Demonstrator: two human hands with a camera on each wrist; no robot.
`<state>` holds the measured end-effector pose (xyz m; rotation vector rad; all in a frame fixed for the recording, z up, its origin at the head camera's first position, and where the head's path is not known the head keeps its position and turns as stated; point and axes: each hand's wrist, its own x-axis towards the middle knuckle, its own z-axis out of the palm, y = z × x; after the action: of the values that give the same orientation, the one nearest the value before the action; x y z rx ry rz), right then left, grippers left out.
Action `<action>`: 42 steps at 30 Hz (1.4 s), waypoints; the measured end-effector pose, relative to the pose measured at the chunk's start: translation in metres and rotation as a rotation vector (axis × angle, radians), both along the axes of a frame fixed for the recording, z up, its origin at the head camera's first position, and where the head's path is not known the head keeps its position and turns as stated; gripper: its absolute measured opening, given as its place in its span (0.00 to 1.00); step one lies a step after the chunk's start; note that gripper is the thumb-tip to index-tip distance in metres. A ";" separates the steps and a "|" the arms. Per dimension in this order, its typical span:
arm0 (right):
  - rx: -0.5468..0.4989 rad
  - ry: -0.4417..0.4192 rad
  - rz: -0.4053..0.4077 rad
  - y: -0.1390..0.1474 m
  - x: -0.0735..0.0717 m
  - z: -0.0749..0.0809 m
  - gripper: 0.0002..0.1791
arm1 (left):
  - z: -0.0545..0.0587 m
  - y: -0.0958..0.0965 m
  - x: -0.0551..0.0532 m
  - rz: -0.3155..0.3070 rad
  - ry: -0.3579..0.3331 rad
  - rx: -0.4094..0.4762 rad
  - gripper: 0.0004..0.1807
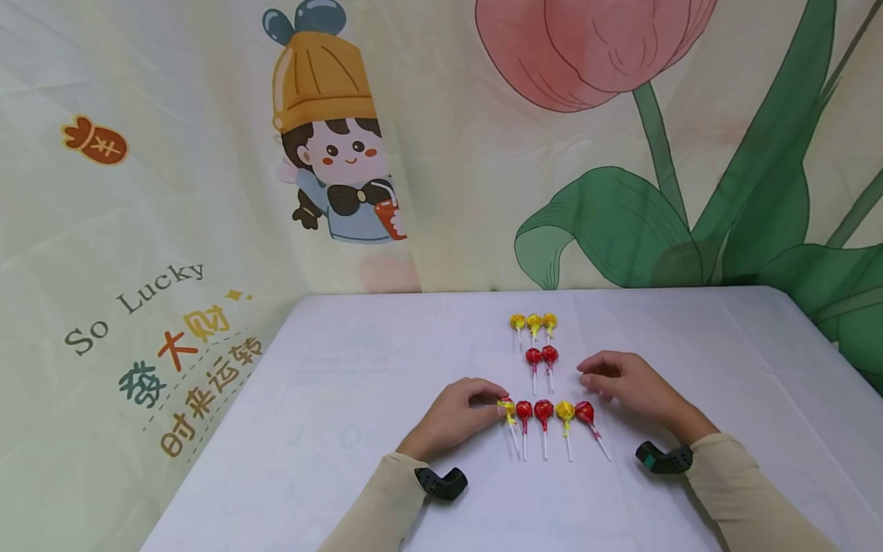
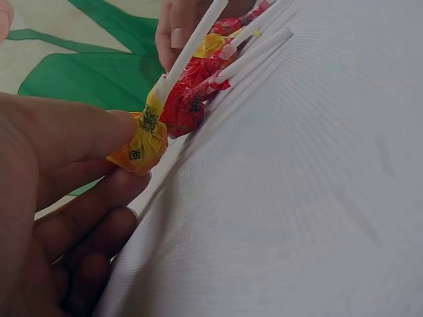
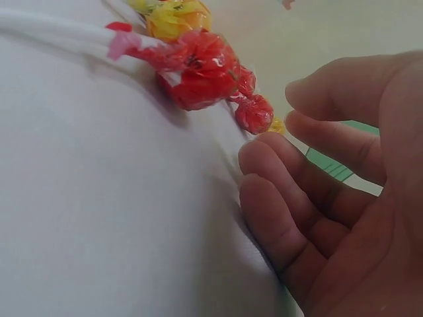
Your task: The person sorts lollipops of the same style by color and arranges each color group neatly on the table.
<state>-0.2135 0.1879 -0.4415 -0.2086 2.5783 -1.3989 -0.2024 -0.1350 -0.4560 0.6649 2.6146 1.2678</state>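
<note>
My left hand [image 1: 457, 415] pinches the wrapped head of a yellow lollipop [image 2: 147, 140] between thumb and finger, at the left end of the nearest row. To its right in that row lie a red lollipop [image 1: 524, 412], a second red lollipop [image 1: 544, 412], a yellow lollipop [image 1: 566, 412] and a slanting red lollipop [image 1: 585, 414]. Nothing is in my right hand [image 1: 631, 386], whose fingers are loosely bent beyond and to the right of the slanting one. In the right wrist view, a gap separates its fingertips [image 3: 261, 198] from the red wrapper.
Behind the near row lie two red lollipops [image 1: 549, 356], and farther back three yellow lollipops [image 1: 534, 323], sticks toward me. All rest on a white-covered table [image 1: 359, 368]. A printed cloth [image 1: 455, 153] hangs along its far edge.
</note>
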 end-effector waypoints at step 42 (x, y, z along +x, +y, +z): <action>0.060 0.037 0.153 0.007 0.029 -0.006 0.16 | 0.001 -0.002 -0.006 0.152 -0.095 0.185 0.16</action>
<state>-0.1848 0.1949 -0.4474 -0.4167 2.5678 -1.2746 -0.2089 -0.1366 -0.4551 0.4261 2.5334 1.5589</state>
